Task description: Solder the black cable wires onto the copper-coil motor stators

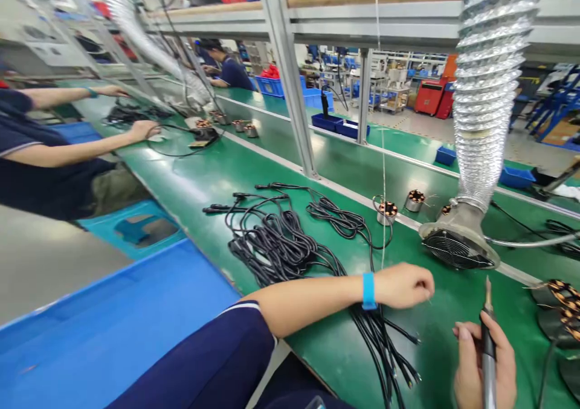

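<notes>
My right hand [487, 360] is wrapped round a soldering iron [488, 330], its tip pointing up and away from me. My left hand [403, 285], with a blue wrist band [368, 291], is closed above the bench; a thin pale bit shows at its fingertips, too small to name. Under that forearm runs a bundle of black cables [281, 246], their stripped ends [408, 373] fanned out towards me. One separate coiled cable [339, 215] leads to a motor stator [386, 213] with copper windings. More stators [562, 306] stand at the right edge.
A fume extraction hood [460, 240] on a silver flexible duct [487, 95] hangs beyond my hands. A metal post [290, 83] rises from the green bench [190, 185]. A blue tray [113, 324] lies at my left. A co-worker [54, 143] handles cables farther left.
</notes>
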Demonstrator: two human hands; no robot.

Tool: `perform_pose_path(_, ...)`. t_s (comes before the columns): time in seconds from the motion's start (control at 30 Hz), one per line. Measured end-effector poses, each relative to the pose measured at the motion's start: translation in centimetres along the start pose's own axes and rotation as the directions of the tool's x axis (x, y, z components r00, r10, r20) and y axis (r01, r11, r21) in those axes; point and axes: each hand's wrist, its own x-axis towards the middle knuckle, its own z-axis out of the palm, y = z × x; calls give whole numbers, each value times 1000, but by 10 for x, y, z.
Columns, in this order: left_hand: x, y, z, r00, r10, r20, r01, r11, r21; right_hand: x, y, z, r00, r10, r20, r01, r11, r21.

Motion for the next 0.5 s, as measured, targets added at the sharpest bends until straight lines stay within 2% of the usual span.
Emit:
perform_pose_path(0.07,13,-5,-35,992,-29,-122,42,994,101,1,9,-4,999,22,-41,-23,999,-42)
perform_pose_path(0.13,36,-13,-67,966,-60,-251,113,974,199,2,15,-7,998,29,-61,-33,996,-79)
perform_pose_path(0.2,68,-20,-92,943,-67,-326,172,937,304,2,17,-7,998,41,-52,-45,995,-89)
perform_pose_path(0.23,86,-25,-102,942,-68,-327,191,914,359,2,16,-6,998,43,-45,-48,994,-98)
perform_pose_path(0.37,148,-47,-122,949,-159,-272,288,787,546,4,14,-1,997,74,-9,-74,984,-165)
perform_pose_path(0.5,177,-71,-131,940,-248,-233,340,687,642,8,16,2,996,85,-35,-91,975,-201)
